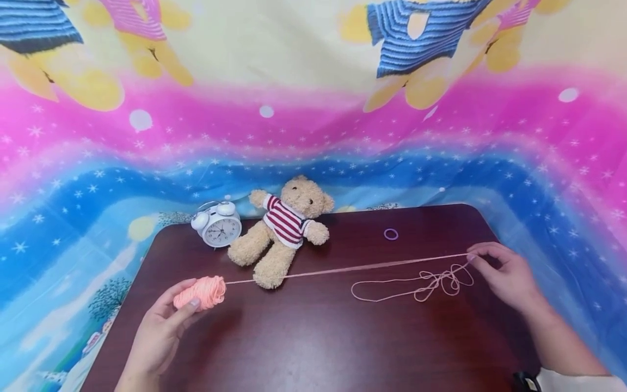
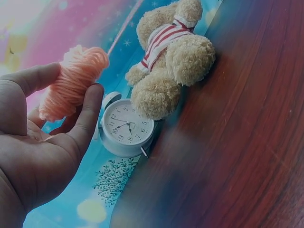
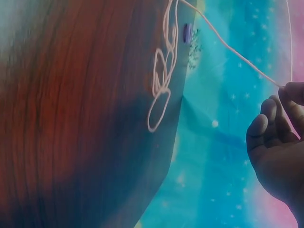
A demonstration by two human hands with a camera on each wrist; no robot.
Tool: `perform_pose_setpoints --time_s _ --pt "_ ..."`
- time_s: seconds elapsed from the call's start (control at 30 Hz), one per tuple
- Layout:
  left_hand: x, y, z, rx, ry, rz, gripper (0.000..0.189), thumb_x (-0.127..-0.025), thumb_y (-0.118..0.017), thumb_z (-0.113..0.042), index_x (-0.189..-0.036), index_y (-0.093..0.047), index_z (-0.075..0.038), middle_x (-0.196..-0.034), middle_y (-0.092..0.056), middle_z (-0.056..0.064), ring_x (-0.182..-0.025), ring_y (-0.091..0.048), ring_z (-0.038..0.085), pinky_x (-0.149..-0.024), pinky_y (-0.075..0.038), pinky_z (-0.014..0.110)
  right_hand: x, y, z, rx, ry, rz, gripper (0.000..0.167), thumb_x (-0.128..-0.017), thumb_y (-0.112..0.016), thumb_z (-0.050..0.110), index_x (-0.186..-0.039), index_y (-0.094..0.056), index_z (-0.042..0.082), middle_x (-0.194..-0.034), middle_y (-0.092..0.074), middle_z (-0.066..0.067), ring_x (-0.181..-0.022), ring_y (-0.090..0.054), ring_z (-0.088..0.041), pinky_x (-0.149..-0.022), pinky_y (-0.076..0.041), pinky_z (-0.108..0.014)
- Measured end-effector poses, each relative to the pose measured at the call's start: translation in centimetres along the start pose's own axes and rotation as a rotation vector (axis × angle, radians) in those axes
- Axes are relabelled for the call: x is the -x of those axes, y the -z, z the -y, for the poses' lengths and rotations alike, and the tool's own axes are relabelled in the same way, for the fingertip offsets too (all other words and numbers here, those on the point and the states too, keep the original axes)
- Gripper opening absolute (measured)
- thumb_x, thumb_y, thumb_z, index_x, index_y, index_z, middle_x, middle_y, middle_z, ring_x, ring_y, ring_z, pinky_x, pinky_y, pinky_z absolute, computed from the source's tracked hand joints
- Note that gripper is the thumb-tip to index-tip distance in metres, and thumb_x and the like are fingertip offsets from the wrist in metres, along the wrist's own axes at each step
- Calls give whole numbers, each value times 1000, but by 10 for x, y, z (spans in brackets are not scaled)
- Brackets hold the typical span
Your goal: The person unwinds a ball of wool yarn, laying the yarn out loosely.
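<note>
My left hand (image 1: pixel 161 321) holds a small skein of peach yarn (image 1: pixel 208 292) between thumb and fingers, raised over the left side of the table. From the skein a strand (image 1: pixel 343 270) stretches taut across to my right hand (image 1: pixel 506 275), whose thumb and forefinger pinch it. A loose tangle of the same yarn (image 1: pixel 441 283) trails from the right fingertips and lies in loops near the table's right side. In the left wrist view the skein (image 2: pixel 76 80) sits between thumb and fingertips. The right wrist view shows the pinched strand (image 3: pixel 237 54) rising to the fingertips.
A teddy bear (image 1: pixel 286 220) in a striped shirt lies at the back of the dark wooden table (image 1: pixel 313 337). Left of it stands a white alarm clock (image 1: pixel 220 228). A purple ring (image 1: pixel 391 234) lies toward the back right. Printed cloth (image 1: pixel 313 136) hangs behind the table.
</note>
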State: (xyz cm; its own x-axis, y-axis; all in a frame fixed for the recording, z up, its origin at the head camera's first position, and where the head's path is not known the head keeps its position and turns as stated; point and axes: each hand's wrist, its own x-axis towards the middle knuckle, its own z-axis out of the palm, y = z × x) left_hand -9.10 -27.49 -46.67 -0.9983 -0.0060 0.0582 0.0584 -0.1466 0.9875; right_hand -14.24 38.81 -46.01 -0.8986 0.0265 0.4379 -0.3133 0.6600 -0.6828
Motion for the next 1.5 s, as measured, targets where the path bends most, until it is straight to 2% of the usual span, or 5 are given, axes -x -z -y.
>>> perform_pose_setpoints --time_s 0.23,1.0,1.2,1.33,1.5 --pt "2 6 1 12 -16 -20 42 -102 -56 9 -143 -51 6 -124 -64 4 -105 -70 12 -91 -60 36 -2 11 -9 24 -65 -5 5 -96 -73 8 -98 -75 4 -100 -66 31 -101 -54 17 -81 -37 -3" --pt "7 27 6 92 -76 -51 40 -104 -50 10 -143 -52 3 -129 -66 2 -105 -69 11 -90 -60 33 0 29 -42 165 -214 38 18 -98 -71 24 -103 -75 7 -91 -56 44 -88 -46 20 -69 -38 -9" --pt "5 27 6 86 -68 -38 40 -105 -49 9 -142 -55 -5 -129 -67 1 -102 -70 11 -89 -61 33 3 23 -52 234 -233 195 21 -101 -69 30 -106 -77 11 -102 -72 14 -96 -43 19 -74 -40 -21" --pt "4 26 7 88 -63 -40 41 -105 -49 9 -142 -56 -6 -128 -66 1 -103 -70 12 -88 -61 34 4 16 -56 270 -225 278 21 -101 -69 31 -106 -77 12 -104 -75 -9 -92 -55 -1 -71 -44 -26" --pt "5 25 9 122 -74 -29 43 -104 -48 11 -142 -55 -6 -129 -66 3 -103 -71 14 -88 -61 35 6 10 -59 322 -203 327 21 -101 -69 35 -106 -78 17 -102 -76 -8 -96 -63 -29 -72 -46 -30"
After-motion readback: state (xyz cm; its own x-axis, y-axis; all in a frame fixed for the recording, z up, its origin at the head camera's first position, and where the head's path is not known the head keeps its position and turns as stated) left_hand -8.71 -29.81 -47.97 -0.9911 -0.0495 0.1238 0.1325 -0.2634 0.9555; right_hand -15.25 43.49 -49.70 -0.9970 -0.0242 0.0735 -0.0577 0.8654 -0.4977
